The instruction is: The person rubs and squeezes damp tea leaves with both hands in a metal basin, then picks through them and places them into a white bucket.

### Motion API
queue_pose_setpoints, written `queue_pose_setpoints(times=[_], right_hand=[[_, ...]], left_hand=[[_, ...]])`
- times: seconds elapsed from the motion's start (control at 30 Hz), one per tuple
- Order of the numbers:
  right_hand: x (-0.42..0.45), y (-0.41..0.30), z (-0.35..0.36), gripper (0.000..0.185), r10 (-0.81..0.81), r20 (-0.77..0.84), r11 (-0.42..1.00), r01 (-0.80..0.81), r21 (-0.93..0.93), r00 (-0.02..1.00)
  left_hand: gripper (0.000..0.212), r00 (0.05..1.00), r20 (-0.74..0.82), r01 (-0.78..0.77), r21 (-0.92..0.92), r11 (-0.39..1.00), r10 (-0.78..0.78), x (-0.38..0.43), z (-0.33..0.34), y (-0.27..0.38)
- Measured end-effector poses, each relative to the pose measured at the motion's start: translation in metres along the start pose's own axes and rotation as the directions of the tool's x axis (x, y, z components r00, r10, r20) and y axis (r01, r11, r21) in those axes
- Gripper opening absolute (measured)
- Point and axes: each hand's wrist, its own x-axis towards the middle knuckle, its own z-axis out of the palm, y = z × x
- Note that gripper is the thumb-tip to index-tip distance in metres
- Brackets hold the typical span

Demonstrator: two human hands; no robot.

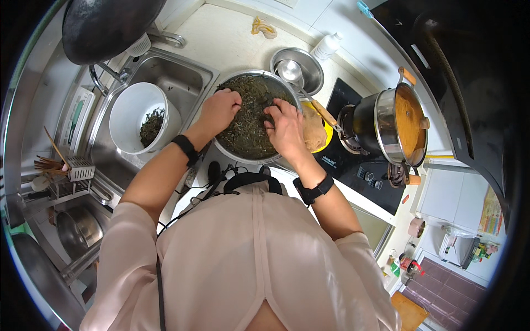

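A wide stainless steel basin (244, 160) on the counter holds dark green shredded leaves (248, 128), which look wet. My left hand (221, 108) is over the basin's left side, fingers curled in towards the leaves; whether they pinch any is hidden. On the right side, my right hand (286, 126) reaches over the rim with its fingers bent and apart, fingertips at the leaves. More dark leaves (152, 127) lie at the bottom of a white plastic bucket (136, 97), tilted in the sink to my left.
Behind the basin's right edge sits a smaller steel bowl (316, 68) with a wooden-handled ladle (325, 113) across it. A yellow bowl (329, 134) holds a brown mass. Further right, a lidded pot (368, 124) stands on the black gas hob (356, 173). A wok (107, 29) hangs upper left.
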Motion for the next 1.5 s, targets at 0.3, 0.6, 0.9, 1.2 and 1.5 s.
queue_pose_setpoints(times=[0.3,0.6,0.9,1.2,1.5], right_hand=[[0.022,-0.022,0.026,0.033,0.191,0.142,0.676,-0.235,0.698,0.971],[0.025,0.002,0.043,0.012,0.348,0.328,0.348,-0.446,0.825,0.878],[0.017,-0.005,0.023,0.033,0.215,0.261,0.691,-0.335,0.641,0.941],[0.021,0.021,0.015,0.106,0.339,0.555,0.935,-0.334,-0.115,0.759],[0.017,0.031,0.060,0.046,0.366,0.360,0.750,-0.501,0.433,0.858]], left_hand=[[0.020,0.962,0.209,0.273,-0.690,0.670,-0.176,-0.004,-0.015,0.006],[0.029,0.957,0.239,0.286,-0.705,0.649,-0.162,-0.013,-0.021,0.018],[0.028,0.924,0.317,0.382,-0.767,0.516,-0.214,-0.015,-0.015,0.017],[0.051,0.858,0.483,0.110,0.156,0.982,-0.173,-0.033,-0.005,0.028],[0.035,0.953,0.252,0.200,-0.099,0.975,-0.169,-0.019,0.038,0.017]])
